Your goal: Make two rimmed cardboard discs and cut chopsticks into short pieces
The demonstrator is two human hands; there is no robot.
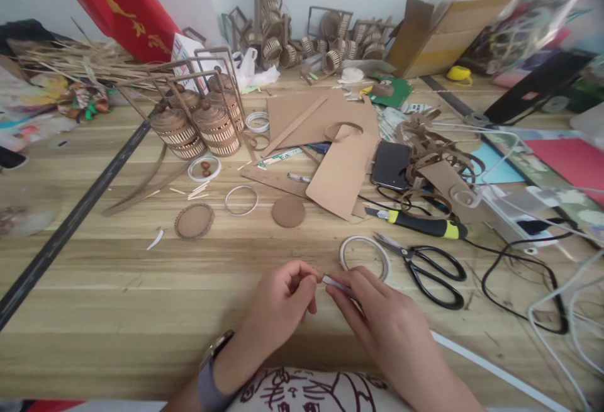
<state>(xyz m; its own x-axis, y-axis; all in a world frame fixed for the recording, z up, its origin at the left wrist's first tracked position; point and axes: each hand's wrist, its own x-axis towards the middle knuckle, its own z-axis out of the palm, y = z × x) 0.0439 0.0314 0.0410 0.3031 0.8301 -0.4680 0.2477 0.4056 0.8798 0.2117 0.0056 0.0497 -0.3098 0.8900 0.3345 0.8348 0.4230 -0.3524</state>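
My right hand [384, 308] pinches a narrow white strip [336, 283] near its end. The strip's long tail [491, 368] comes out from under my right forearm toward the lower right. My left hand [290, 295] is closed with thumb and index finger together, right by the strip's tip; what they hold, if anything, is hidden. Just beyond my right hand lies a roll of tape [346, 251]. Black-handled scissors [411, 255] lie open-bladed beside it. Farther off are a round brown cardboard disc [289, 212] and another disc with a ridged brown rim [194, 221].
Lidded brown baskets [217, 129] with frames stand at the back left. A utility knife [425, 223] with its blade out, a black phone [391, 165], cardboard sheets [342, 173] and curled brown strips [438, 141] lie ahead. Cables [523, 324] run along the right.
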